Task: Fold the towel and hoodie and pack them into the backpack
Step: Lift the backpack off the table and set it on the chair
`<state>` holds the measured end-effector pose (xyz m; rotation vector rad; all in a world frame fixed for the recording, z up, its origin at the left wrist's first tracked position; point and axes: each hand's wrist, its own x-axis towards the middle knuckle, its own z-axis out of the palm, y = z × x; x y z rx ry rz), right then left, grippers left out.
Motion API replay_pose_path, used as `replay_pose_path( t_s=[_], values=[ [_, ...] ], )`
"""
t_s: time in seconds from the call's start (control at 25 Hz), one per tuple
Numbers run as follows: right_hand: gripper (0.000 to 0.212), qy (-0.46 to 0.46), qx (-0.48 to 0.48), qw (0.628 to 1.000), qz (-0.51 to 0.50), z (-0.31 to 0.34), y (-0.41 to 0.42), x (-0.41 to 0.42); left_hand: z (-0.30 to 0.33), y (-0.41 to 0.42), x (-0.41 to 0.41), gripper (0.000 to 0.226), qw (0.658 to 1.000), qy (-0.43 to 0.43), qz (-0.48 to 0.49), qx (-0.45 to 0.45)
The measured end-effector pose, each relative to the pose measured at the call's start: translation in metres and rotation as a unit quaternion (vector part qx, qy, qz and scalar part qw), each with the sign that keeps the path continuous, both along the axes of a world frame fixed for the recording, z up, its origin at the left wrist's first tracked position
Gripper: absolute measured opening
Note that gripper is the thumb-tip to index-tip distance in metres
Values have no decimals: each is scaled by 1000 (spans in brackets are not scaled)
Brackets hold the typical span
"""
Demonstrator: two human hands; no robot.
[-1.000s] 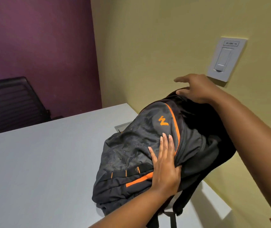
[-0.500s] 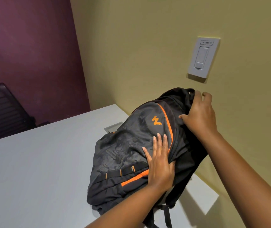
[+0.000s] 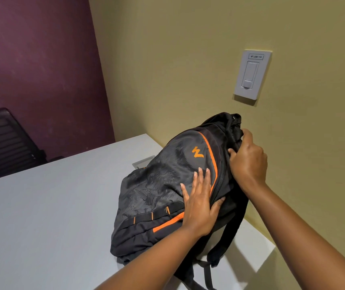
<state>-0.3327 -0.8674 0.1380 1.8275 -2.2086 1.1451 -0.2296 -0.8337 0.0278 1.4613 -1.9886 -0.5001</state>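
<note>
**Operator:** Where is the backpack [image 3: 167,185] sitting?

**Inspector:** It is lying on the white worktop [image 3: 41,227], at the corner next to the yellow wall [image 3: 188,59] — black and grey fabric with orange trim, straps trailing toward the near edge.

**Operator:** State of the hands?

**Inspector:** The left hand [image 3: 200,206] is pressing flat on the front panel, fingers spread. The right hand [image 3: 249,164] is gripping the black fabric at the top end, fingers curled closed — just below the wall switch [image 3: 251,75].
</note>
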Motion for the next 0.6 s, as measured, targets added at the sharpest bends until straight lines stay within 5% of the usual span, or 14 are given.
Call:
replay_pose_path(
  t_s=[0.08, 0.24, 0.6],
  values=[
    [47, -14, -9, 1000, 6, 2, -7, 0, 0, -2, 16, 96, 998, -50, -24, -11],
    [46, -28, -53, 998, 31, 10, -20, -1, -25, 6, 67, 112, 988, -153, -13, -9],
    [40, -47, -180, 976, 115, 50, -68, 14, -42, 1, 50, 116, 989, -91, 103, 51]
  ],
)
